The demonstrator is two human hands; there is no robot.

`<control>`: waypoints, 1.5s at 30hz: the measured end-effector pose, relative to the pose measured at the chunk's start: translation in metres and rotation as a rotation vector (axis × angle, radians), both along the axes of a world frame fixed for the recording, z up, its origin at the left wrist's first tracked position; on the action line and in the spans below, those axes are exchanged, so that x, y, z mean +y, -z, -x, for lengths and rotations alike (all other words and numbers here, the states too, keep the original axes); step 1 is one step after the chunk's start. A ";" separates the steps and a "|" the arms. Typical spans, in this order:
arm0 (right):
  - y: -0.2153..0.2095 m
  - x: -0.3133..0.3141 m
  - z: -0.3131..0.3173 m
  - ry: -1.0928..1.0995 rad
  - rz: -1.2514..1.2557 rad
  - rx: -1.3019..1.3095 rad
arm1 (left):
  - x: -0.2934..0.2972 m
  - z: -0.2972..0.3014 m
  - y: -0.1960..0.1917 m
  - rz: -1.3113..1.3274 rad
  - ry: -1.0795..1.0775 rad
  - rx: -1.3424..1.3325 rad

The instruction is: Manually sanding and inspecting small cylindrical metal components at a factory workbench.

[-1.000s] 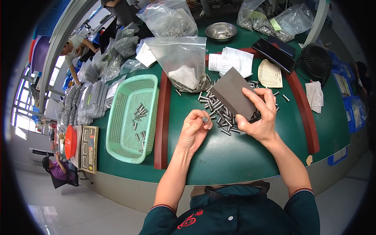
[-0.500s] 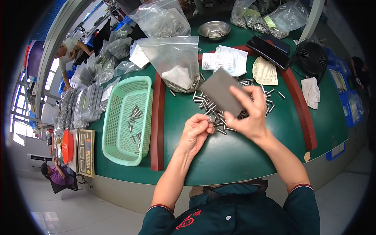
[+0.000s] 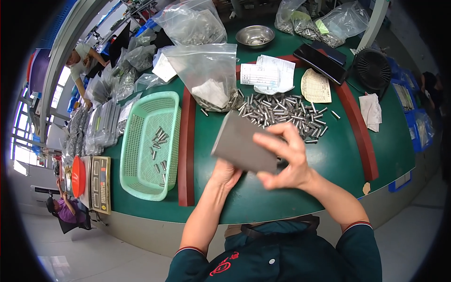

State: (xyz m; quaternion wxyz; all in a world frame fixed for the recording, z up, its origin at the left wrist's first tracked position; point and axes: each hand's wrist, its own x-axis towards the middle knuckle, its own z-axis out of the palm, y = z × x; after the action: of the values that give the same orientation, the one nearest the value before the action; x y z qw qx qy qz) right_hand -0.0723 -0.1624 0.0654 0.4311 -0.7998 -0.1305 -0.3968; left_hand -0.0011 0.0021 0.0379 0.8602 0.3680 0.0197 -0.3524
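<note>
You've lifted the grey flat board (image 3: 244, 148) off the pile and pulled it back toward your chest; half a second ago it lay tilted over the metal pins (image 3: 282, 110), and now those pins sit uncovered on the green table (image 3: 338, 155). Your right hand (image 3: 284, 157) pinches the board's near edge, thumb under and fingers curled over the top. Your left hand (image 3: 225, 174) has slid in beneath the board from where it hovered beside the pins. Most of that hand is hidden by the board, so I can't tell whether it grips or just props. The green basket (image 3: 150, 145) with a few pins sits to your left, unchanged. The clear bag (image 3: 206, 75) stands behind the pile.
</note>
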 end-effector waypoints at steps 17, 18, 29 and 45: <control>-0.003 -0.010 0.005 0.180 0.195 -0.006 | -0.005 -0.001 -0.008 -0.112 -0.074 -0.327; -0.009 -0.003 0.009 0.047 0.232 -0.057 | 0.003 -0.003 -0.001 -0.242 -0.028 -0.329; -0.012 -0.001 0.009 -0.078 0.126 -0.021 | 0.008 -0.011 -0.003 -0.099 -0.012 -0.292; 0.001 -0.042 -0.003 0.314 -0.001 0.063 | 0.011 -0.027 0.010 0.437 0.032 -0.165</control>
State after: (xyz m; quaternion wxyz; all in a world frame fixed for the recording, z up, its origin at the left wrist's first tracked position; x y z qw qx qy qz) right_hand -0.0689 -0.2040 0.0640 0.3681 -0.8221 0.0099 -0.4343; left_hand 0.0264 0.0132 0.0275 0.9124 0.2006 -0.1334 -0.3308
